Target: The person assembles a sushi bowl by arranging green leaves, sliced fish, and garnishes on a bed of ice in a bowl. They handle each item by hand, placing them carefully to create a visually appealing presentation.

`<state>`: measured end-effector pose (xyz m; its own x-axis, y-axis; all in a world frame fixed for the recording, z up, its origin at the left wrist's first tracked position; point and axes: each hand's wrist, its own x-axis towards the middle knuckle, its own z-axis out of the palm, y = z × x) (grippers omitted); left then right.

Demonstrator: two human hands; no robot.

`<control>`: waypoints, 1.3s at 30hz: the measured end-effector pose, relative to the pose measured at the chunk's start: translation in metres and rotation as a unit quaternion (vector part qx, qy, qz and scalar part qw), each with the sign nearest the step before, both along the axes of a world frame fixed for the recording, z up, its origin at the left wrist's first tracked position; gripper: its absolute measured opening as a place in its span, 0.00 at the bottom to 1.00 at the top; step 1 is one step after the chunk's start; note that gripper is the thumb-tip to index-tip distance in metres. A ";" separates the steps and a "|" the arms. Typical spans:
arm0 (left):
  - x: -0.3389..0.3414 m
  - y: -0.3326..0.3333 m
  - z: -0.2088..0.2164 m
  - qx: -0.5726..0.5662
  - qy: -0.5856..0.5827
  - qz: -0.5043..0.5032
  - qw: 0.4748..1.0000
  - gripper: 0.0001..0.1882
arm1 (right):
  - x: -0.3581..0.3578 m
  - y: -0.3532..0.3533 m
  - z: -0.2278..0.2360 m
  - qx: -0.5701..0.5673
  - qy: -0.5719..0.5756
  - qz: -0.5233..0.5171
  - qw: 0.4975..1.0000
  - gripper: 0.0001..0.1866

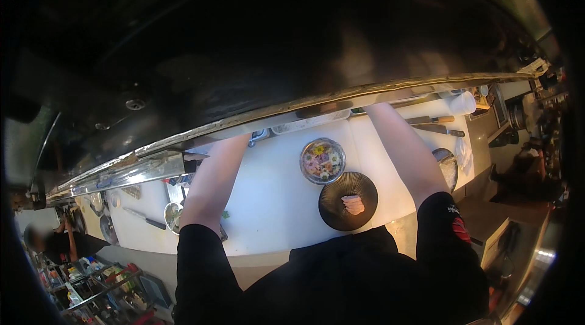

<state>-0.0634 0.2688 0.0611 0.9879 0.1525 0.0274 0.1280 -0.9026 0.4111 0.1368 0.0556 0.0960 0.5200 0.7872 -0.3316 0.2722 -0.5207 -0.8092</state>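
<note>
1. Both hands hidden under a dark overhead ledge (256, 50); only forearms show, reaching forward. Can't tell the grip or how open they are.
2. Between the forearms on the white counter (274, 203): dark ribbed plate (332, 203) with a pale pink piece of food (353, 205) on it.
3. Just beyond the plate, touching its rim: round bowl of mixed coloured flowers (322, 160).
4. Right of right forearm: knives (436, 125), metal bowl (450, 166).
5. Far left: another person (55, 239).

Dark ribbed plate (348, 200) (white counter (274, 197))
</note>
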 end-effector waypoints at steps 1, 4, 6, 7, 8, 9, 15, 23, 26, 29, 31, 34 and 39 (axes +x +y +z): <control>0.003 0.002 -0.001 -0.009 0.000 0.002 1.000 0.18 | 0.005 0.000 -0.004 0.019 0.044 -0.021 0.999 0.26; 0.013 0.014 -0.001 -0.031 -0.009 0.023 0.999 0.18 | 0.004 0.018 -0.027 0.115 0.250 -0.087 0.958 0.26; 0.019 0.020 -0.004 -0.039 -0.020 0.043 0.998 0.18 | -0.009 0.038 -0.050 0.185 0.392 -0.122 0.893 0.26; 0.025 0.016 -0.008 -0.040 -0.037 0.050 0.997 0.18 | -0.016 0.042 -0.062 0.215 0.451 -0.143 0.854 0.26; 0.029 0.009 -0.013 -0.037 -0.049 0.054 0.997 0.18 | -0.020 0.044 -0.072 0.242 0.479 -0.157 0.829 0.26; 0.031 -0.001 -0.026 -0.032 -0.064 0.063 0.995 0.18 | -0.030 0.051 -0.084 0.264 0.516 -0.175 0.796 0.26; 0.011 -0.074 -0.039 0.054 -0.156 0.076 0.983 0.18 | -0.043 0.057 -0.108 0.373 0.591 -0.172 0.695 0.26; 0.028 -0.002 0.004 -0.058 -0.041 0.022 0.997 0.19 | -0.033 0.048 -0.113 0.408 0.626 -0.066 0.661 0.26; 0.034 0.020 -0.002 -0.047 -0.027 0.030 0.998 0.19 | -0.037 0.059 -0.080 0.287 0.604 0.032 0.743 0.19; 0.046 -0.001 -0.015 0.004 -0.049 0.021 0.999 0.19 | -0.038 0.066 -0.075 0.176 0.604 -0.098 0.771 0.16; 0.047 -0.031 -0.024 0.067 -0.083 0.024 0.994 0.19 | -0.045 0.070 -0.079 0.157 0.612 -0.192 0.751 0.17; 0.021 -0.092 -0.017 0.150 -0.065 0.020 0.986 0.15 | -0.054 0.065 -0.089 0.169 0.630 -0.282 0.704 0.22; 0.001 -0.122 0.054 0.205 -0.134 0.013 0.969 0.20 | -0.073 0.043 -0.074 0.241 0.537 -0.261 0.765 0.26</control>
